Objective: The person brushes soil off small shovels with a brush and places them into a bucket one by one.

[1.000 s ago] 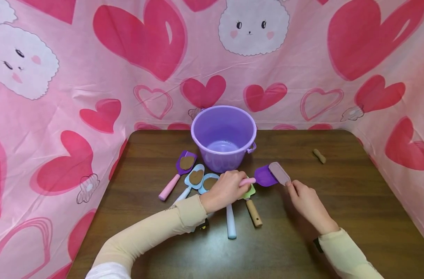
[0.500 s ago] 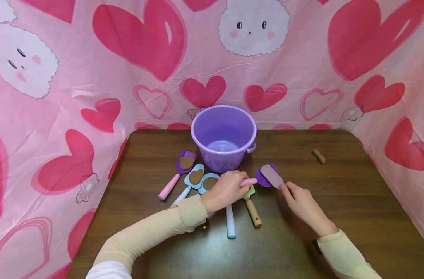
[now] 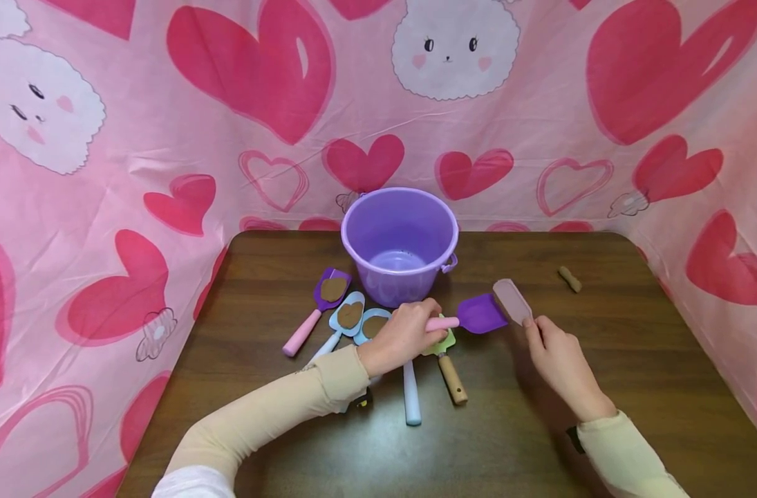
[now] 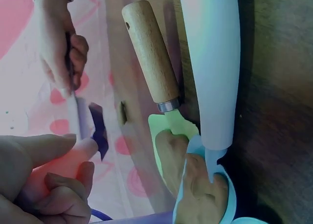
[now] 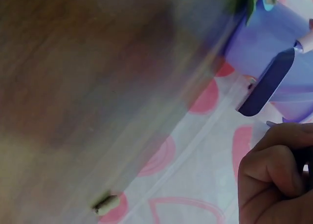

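My left hand (image 3: 395,340) grips the pink handle (image 3: 442,324) of a small shovel with a purple blade (image 3: 481,314). The blade hangs over the table and shows no lump on it. My right hand (image 3: 562,363) pinches a pale pink, flat-headed tool (image 3: 512,301), close beside the blade's right edge; its exact kind is unclear. Under my left hand lie a green scoop (image 3: 444,341) with a wooden handle (image 3: 453,379) and a light blue scoop (image 3: 375,324), partly hidden. In the left wrist view, brown clay-like lumps (image 4: 174,158) sit on them.
A purple bucket (image 3: 398,280) stands at the back middle. Left of my left hand lie another light blue scoop (image 3: 348,312) and a pink-handled purple shovel (image 3: 323,306), each bearing a brown lump. A brown stick-shaped piece (image 3: 569,279) lies at the right on the wooden table (image 3: 639,332).
My right hand moved the pale pink tool left over the purple blade, then back right to the blade's outer edge. My left hand has stayed nearly still.
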Demonstrator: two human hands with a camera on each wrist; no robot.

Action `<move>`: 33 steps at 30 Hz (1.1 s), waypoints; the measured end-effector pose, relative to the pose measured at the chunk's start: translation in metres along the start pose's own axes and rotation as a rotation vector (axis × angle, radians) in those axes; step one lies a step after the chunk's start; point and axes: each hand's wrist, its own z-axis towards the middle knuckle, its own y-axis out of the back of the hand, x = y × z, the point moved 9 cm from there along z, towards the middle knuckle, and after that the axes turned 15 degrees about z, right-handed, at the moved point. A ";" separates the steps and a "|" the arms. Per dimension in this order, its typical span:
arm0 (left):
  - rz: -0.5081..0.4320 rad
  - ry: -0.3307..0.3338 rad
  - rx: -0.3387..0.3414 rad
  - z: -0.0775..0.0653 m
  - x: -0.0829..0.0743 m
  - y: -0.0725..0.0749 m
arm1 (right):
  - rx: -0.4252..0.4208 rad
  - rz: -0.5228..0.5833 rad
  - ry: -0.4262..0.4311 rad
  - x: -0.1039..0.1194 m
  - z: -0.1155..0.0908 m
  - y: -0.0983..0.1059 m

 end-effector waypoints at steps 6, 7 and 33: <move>-0.109 0.059 0.019 0.002 0.012 -0.007 | -0.037 0.001 0.018 0.008 -0.003 0.008; -0.123 0.066 0.017 0.002 0.013 -0.008 | -0.036 0.002 0.015 0.009 -0.004 0.009; -0.419 0.068 0.267 0.000 0.008 -0.038 | 0.043 0.002 0.032 0.020 -0.008 0.004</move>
